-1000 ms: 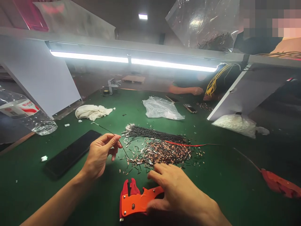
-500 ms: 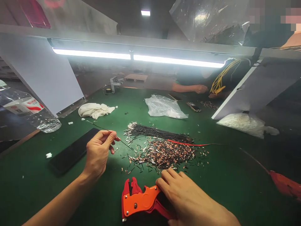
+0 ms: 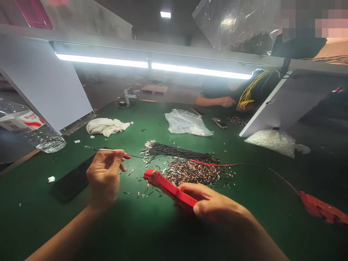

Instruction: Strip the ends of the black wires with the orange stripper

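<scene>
Green-topped bench point(image 3: 136, 224), wooden edge point(image 3: 19, 161) at far left. Long tube light point(image 3: 152, 66), lit, sits under an overhead shelf point(image 3: 163, 49) spanning the bench. White slanted panels run from shelf down to bench: left panel point(image 3: 40, 83), right panel point(image 3: 296, 101). Room behind is dim, with one ceiling lamp point(image 3: 165, 14) on.

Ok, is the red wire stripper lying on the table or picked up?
Picked up: the right hand grips the red wire stripper above the green table.

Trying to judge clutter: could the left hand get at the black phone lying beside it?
Probably yes: the black phone lies uncovered beside the left hand, nothing between them, though that hand pinches a thin wire.
</scene>
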Demonstrator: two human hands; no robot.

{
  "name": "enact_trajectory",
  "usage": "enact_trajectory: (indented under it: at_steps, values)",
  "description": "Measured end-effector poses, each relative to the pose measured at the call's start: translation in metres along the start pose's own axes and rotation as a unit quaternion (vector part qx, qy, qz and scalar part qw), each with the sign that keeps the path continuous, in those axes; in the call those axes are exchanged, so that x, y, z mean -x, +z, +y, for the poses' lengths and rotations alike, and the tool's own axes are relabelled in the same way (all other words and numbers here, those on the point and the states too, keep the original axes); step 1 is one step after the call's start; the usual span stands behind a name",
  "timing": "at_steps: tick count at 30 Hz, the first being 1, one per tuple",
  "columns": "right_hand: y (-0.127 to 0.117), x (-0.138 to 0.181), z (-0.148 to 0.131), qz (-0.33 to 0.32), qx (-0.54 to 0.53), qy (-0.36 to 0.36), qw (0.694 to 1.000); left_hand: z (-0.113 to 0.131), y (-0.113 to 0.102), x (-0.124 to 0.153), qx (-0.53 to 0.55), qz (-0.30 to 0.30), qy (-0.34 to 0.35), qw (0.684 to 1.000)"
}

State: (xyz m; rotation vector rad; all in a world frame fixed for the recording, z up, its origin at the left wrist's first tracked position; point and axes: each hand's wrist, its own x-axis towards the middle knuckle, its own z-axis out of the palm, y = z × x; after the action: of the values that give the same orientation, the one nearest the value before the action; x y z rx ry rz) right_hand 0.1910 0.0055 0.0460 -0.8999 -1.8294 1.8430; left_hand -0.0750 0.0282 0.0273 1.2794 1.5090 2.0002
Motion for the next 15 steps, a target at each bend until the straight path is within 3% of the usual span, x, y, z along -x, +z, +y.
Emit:
enact_trajectory:
  at_steps: [2, 5, 10, 15]
  values:
    - [0.010, -0.012, 0.010, -0.057, -0.239, 0.002, 0.969, 0.003, 0.000, 0.002, -0.011, -0.005, 0.004, 1.000]
    - [0.030, -0.021, 0.022, -0.142, -0.391, 0.029, 0.909, 0.006, -0.001, 0.004, -0.007, -0.011, 0.000, 1.000]
    - [0.046, -0.020, 0.029, -0.161, -0.466, 0.038, 0.870, 0.010, 0.000, 0.007, -0.007, -0.014, 0.000, 1.000]
    - [0.041, -0.021, 0.031, -0.130, -0.472, -0.024, 0.872, 0.014, 0.002, 0.015, -0.041, -0.026, 0.030, 0.998]
